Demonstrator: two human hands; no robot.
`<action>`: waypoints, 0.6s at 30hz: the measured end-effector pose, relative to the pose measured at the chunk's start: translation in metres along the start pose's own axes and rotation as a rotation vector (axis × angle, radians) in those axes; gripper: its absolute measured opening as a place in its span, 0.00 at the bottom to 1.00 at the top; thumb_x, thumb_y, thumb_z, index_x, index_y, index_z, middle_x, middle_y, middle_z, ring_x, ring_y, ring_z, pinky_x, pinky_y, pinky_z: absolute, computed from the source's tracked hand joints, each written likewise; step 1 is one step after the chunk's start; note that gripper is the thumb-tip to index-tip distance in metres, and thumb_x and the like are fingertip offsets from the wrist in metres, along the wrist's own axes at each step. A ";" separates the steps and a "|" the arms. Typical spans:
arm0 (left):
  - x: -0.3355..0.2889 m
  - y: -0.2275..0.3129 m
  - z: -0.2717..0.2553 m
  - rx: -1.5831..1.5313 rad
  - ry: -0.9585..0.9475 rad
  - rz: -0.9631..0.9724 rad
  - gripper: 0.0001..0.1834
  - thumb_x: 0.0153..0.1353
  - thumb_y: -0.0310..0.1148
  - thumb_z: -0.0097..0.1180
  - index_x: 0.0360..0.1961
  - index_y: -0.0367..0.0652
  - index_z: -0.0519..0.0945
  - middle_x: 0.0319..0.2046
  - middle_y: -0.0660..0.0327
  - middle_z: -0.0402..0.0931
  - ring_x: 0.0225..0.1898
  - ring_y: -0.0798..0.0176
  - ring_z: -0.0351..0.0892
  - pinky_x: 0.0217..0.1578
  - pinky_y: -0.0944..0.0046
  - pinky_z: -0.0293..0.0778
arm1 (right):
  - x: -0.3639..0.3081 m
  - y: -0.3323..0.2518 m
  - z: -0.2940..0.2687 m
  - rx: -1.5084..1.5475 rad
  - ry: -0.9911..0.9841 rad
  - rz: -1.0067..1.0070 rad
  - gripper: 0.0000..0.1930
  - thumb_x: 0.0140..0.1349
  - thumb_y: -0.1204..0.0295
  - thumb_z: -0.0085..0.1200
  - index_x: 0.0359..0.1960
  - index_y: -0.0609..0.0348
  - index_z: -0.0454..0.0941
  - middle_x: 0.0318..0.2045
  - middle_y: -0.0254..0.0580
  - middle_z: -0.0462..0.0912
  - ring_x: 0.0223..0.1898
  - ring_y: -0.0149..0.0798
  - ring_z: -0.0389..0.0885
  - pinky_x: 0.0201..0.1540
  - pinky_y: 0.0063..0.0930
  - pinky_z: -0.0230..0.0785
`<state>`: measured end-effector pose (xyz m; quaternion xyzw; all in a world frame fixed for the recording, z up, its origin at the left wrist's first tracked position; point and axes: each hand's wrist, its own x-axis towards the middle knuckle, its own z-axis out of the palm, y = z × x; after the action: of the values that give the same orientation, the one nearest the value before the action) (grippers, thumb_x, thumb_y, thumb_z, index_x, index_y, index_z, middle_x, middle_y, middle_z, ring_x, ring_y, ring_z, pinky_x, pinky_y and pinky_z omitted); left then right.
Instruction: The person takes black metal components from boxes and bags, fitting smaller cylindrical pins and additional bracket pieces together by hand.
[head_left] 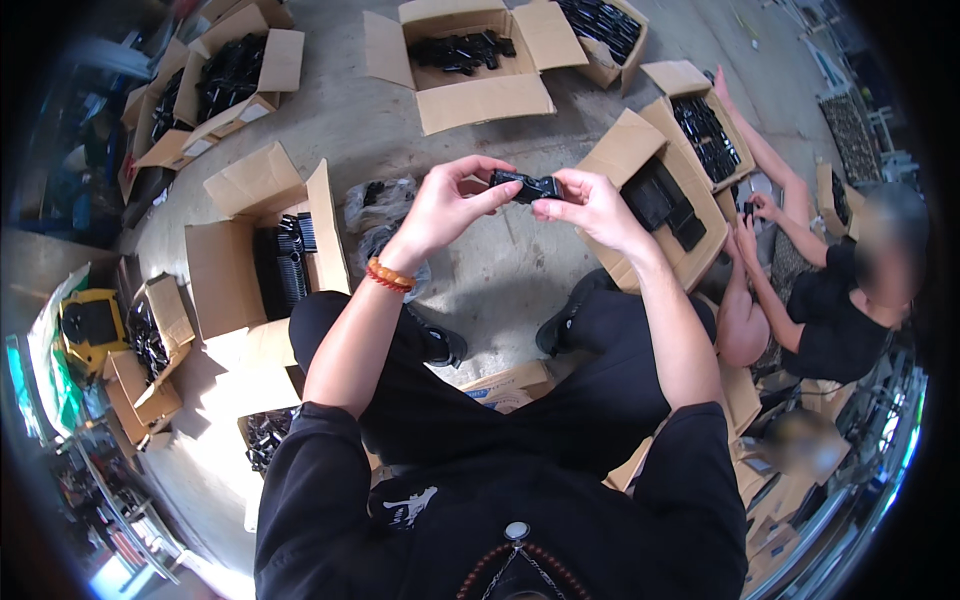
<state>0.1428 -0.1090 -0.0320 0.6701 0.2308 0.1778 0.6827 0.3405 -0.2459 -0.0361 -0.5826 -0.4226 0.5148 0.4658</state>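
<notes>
Between my two hands, in front of me above the floor, is a small black plastic part (527, 187), roughly oblong and glossy. My left hand (462, 200) pinches its left end between thumb and fingers. At its right end, my right hand (590, 205) grips it with thumb and curled fingers. The part's exact kind is too small to make out, and fingertips cover both its ends. To the right of my right hand stands an open carton (690, 262) with flat black pieces inside. Below my left hand lies a clear plastic bag (378, 212) on the floor.
Open cartons of black parts stand around me: one at left (222, 275), one ahead (482, 104), others at far left and far right. A co-worker (830, 320) sits at right, hands on a small dark object. A yellow machine (92, 328) stands at far left.
</notes>
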 end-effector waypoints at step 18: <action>-0.040 -0.004 -0.043 0.932 -0.310 -0.200 0.33 0.59 0.64 0.53 0.48 0.45 0.83 0.42 0.49 0.83 0.46 0.46 0.82 0.49 0.51 0.77 | 0.093 0.166 -0.001 0.477 0.215 0.585 0.21 0.61 0.55 0.63 0.41 0.61 0.76 0.33 0.46 0.85 0.34 0.38 0.86 0.39 0.30 0.82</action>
<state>0.0854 -0.0957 -0.0329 0.8969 0.2448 -0.1121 0.3508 0.3537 -0.1903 -0.2178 -0.6046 -0.0560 0.6457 0.4632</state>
